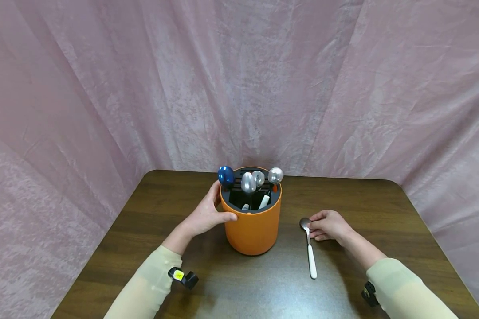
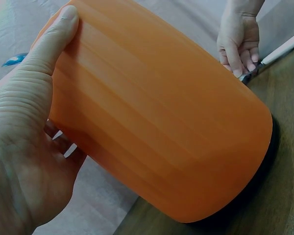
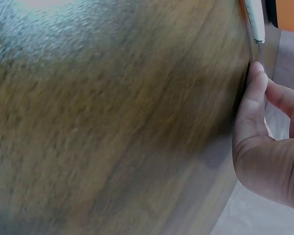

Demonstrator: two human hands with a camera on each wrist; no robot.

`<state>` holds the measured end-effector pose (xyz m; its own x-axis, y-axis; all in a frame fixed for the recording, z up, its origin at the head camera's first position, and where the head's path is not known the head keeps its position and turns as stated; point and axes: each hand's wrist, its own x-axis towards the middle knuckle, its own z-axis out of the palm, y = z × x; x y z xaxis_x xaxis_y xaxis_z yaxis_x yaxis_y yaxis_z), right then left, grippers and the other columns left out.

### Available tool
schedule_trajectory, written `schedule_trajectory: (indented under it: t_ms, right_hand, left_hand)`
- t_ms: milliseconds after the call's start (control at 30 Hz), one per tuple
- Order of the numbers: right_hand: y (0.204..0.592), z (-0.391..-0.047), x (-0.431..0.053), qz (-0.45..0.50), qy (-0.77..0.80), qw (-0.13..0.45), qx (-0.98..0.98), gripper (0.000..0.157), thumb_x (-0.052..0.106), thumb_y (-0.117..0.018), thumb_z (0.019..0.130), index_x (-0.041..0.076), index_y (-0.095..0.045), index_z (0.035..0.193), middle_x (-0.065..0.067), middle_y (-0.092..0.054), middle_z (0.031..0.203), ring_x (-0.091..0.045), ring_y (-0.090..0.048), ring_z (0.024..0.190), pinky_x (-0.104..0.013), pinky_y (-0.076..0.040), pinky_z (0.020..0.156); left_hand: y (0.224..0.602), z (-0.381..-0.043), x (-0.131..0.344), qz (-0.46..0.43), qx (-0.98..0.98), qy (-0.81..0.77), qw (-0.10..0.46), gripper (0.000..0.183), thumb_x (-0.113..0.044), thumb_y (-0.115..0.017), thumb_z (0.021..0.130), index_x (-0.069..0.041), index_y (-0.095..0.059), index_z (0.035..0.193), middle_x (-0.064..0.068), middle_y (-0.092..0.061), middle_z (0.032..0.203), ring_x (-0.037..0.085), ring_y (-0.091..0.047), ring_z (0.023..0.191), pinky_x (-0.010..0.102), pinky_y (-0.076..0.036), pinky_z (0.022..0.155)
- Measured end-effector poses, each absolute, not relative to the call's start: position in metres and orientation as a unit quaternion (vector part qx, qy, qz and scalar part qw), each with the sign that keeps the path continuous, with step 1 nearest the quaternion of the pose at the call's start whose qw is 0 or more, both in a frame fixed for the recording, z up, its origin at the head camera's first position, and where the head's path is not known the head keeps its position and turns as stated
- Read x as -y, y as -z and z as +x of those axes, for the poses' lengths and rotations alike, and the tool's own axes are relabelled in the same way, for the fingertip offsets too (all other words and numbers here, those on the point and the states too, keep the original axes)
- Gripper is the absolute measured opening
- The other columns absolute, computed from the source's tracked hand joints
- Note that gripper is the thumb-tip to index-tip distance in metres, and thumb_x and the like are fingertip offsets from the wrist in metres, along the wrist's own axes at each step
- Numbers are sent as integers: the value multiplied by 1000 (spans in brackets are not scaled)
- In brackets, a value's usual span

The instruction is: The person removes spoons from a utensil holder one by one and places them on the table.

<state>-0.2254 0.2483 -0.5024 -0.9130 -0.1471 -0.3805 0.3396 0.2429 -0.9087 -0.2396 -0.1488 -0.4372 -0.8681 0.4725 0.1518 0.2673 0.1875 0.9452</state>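
An orange cylindrical utensil holder [image 1: 252, 232] with a dark slotted insert stands on the table. My left hand [image 1: 206, 215] grips its left side near the rim, thumb in front and fingers around the back. To the right of the holder, a spoon [image 1: 312, 262] with a white handle lies with its handle toward me. My right hand [image 1: 330, 226] pinches it at the neck, just below the metal bowl. In the right wrist view, thumb and finger meet beside the end of the white handle [image 3: 255, 22]. The left wrist view shows the holder's wall [image 2: 161, 112] filling the middle.
Out of the holder's top stick a blue spoon head [image 1: 225, 176] and several silver ones, with white handles [image 1: 264, 202] lower inside. The brown wooden table [image 1: 167, 195] has rounded far corners. A pink curtain [image 1: 239, 88] hangs behind it and at the sides.
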Motion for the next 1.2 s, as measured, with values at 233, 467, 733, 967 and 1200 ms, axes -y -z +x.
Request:
schedule_trajectory:
  t_ms: [233,467,733,967,1200]
  right_hand:
    - [502,-224,-252,62,613,195,-763,38,1,-66,96,-15,-46,123,-16,-70,83,-21,-71,67,-31,-60,59]
    - [482,-223,-264,34,576,158,-802,50,10,-70,96,-16,-45,131,-18,-72,96,-24,-72,76,-35,-60,64]
    - [461,-228,-272,-48,584,93,-805,54,11,-74,94,-9,-48,138,-17,-70,100,-26,-72,90,-38,-59,76]
    - [452,-237,-282,-135,598,91,-785,52,13,-74,95,0,-52,140,-20,-66,115,-23,-69,102,-37,-59,82]
    - [444,-243,-288,-203,616,93,-756,49,3,-70,96,1,-52,142,-19,-65,125,-28,-66,114,-30,-56,90]
  left_hand:
    - [437,-239,148,239,-768,-588,85,102,-39,-86,83,-26,-20,160,1,-33,160,28,-32,148,65,-23,117]
    - [437,-240,149,240,-764,-592,88,100,-38,-86,84,-27,-21,159,1,-33,159,28,-31,148,66,-22,117]
    - [437,-240,149,240,-765,-591,87,101,-39,-86,83,-27,-21,160,1,-34,159,28,-32,147,65,-23,117]
    - [438,-239,149,239,-763,-594,87,101,-40,-86,83,-28,-21,159,1,-34,159,28,-33,146,66,-23,117]
    - [438,-240,149,243,-761,-596,86,102,-42,-86,83,-28,-21,160,1,-33,159,28,-33,147,66,-22,117]
